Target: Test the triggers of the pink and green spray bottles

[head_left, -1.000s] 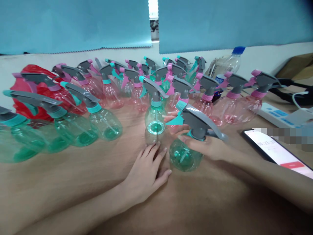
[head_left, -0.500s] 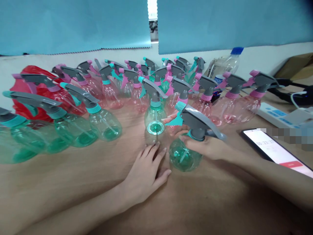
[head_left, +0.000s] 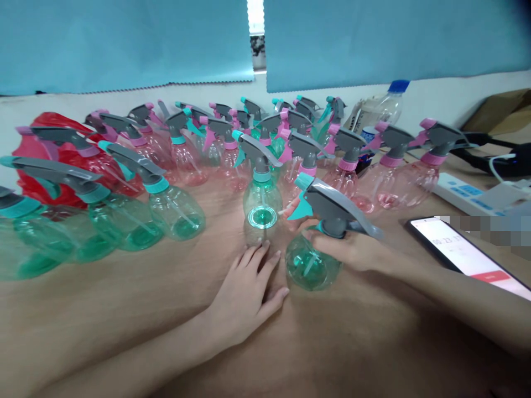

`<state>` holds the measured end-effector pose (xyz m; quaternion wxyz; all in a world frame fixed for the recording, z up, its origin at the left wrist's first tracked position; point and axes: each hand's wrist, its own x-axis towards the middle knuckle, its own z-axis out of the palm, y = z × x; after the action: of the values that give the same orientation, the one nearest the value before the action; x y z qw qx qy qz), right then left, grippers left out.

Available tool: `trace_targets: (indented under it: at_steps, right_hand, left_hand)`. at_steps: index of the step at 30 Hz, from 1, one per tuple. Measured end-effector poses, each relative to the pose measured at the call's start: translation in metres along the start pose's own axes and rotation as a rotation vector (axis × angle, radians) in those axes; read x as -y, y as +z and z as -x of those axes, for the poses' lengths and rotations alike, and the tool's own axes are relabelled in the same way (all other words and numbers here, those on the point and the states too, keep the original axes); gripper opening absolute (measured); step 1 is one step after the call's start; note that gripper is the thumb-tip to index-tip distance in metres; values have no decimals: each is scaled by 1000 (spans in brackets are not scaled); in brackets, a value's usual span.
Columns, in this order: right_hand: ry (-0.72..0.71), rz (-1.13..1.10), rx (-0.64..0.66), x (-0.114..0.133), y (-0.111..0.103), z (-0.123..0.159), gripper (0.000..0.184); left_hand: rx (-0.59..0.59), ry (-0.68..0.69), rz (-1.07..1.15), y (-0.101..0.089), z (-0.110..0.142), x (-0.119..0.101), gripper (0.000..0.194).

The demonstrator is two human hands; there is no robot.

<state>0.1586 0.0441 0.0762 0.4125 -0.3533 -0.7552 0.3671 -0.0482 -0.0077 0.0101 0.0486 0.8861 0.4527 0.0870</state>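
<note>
My right hand (head_left: 352, 246) is wrapped round the neck of a green spray bottle (head_left: 311, 265) with a grey and turquoise trigger head. This bottle stands on the wooden table, and its fingers partly hide behind the head. My left hand (head_left: 246, 290) lies palm down on the table just left of it, fingers stretched out and holding nothing. Beyond the left fingertips stands another green spray bottle (head_left: 262, 196). A green bottle with a turquoise collar (head_left: 176, 213) is farther left, beside several more green ones.
Several pink spray bottles (head_left: 348, 177) crowd the back of the table (head_left: 186, 354). A red plastic bag (head_left: 33, 182) lies at the left. At the right are a phone (head_left: 464, 251) showing a timer, a power strip (head_left: 468, 193) and a clear blue-capped bottle (head_left: 392, 105).
The whole view has shifted very slightly. Both hands keep their places, the right one still round the green spray bottle.
</note>
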Motion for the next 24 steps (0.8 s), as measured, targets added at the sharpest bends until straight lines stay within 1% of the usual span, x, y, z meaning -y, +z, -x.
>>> trace_targets:
  at_steps: [4,7,14,19,22,24]
  right_hand:
    - [-9,55,-20,4,-1,0,22]
    - [-19,68,-27,4,-1,0,20]
    - [-30,95,5,0,1,1,34]
    - [-35,96,-40,-12,3,2,41]
    - [-39,124,-46,-17,3,4,39]
    - [-18,172,-63,-15,2,6,35]
  left_hand:
    - [11,1,-6,0,0,0,55]
    - [7,1,-12,0,-1,0,55]
    - [-1,8,-13,0,1,-1,55]
    - [-13,16,-16,1,0,0,54]
    - [-23,20,-24,1,0,0,53]
    - [-23,21,-32,1,0,0,53]
